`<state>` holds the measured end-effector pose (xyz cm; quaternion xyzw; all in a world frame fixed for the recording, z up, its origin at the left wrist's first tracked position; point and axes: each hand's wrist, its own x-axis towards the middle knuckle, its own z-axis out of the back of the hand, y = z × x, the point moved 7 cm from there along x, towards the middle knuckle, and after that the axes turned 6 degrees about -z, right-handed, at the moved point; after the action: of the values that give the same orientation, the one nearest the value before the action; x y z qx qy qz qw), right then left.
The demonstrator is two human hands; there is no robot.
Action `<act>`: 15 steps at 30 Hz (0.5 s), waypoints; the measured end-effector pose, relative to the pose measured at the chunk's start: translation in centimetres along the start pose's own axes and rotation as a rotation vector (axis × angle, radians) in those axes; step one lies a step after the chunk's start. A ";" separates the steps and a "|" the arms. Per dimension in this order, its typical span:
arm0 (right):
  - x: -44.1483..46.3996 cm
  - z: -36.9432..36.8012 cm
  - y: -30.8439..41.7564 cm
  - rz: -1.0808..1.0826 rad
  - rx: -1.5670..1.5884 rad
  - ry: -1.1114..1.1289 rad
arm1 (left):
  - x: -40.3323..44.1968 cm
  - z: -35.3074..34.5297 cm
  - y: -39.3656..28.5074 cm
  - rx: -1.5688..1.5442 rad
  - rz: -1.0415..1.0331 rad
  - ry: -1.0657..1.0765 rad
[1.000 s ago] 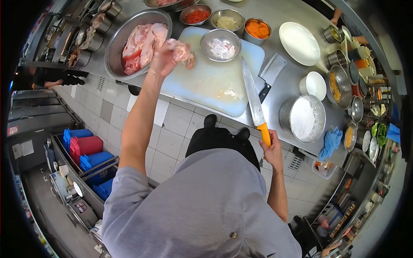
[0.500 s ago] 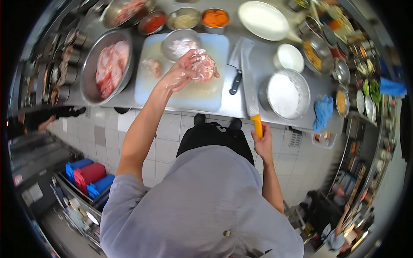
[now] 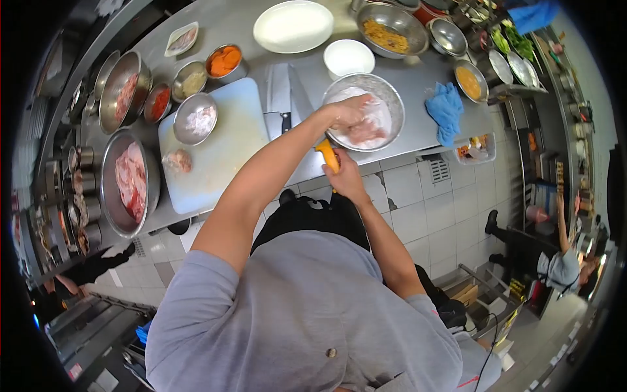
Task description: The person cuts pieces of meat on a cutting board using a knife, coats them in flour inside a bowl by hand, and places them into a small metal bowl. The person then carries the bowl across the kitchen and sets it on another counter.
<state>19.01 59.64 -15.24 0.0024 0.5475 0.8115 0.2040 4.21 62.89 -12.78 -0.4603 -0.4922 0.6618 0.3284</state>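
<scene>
My left hand (image 3: 351,112) reaches into a metal bowl of white powder (image 3: 394,104), its fingers on a pink piece of meat (image 3: 369,134) lying in the powder. Motion blurs the fingertips. Beside the bowl's near edge, my right hand (image 3: 346,175) is wrapped round the yellow handle of a long knife (image 3: 326,154); the bowl and my left arm hide part of the blade. A cleaver (image 3: 279,88) lies flat to the left. On the white cutting board (image 3: 228,140) are a small metal bowl with powdery contents (image 3: 200,122) and another piece of meat (image 3: 177,161).
A large bowl of raw meat (image 3: 132,183) stands at the left. Behind are a white oval plate (image 3: 293,26), a white bowl (image 3: 349,59) and orange slices (image 3: 225,60). A blue cloth (image 3: 445,111) lies to the right. A person (image 3: 560,264) is at far right.
My left hand has moved right with the meat, from over the cutting board into the powder bowl. The view has swung right. My right hand still holds the knife, now beside that bowl.
</scene>
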 end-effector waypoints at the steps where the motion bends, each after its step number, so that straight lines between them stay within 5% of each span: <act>1: 0.0 0.2 -0.1 -0.014 0.007 0.018 | 0.3 -0.2 0.1 0.301 0.079 -0.008; 4: 0.0 0.6 -0.4 -0.002 0.042 0.030 | -0.1 1.2 -1.4 0.765 0.127 -0.267; 7: -0.2 0.6 -0.4 -0.005 0.068 0.024 | -0.2 0.8 -0.2 0.814 0.328 -0.102; 15: 0.2 0.7 -1.1 -0.002 0.104 0.055 | 1.4 3.8 2.6 0.168 0.096 -0.125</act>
<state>19.33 60.70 -16.00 -0.0096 0.5944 0.7814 0.1895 0.18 62.01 -15.33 -0.4119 -0.4317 0.7433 0.3025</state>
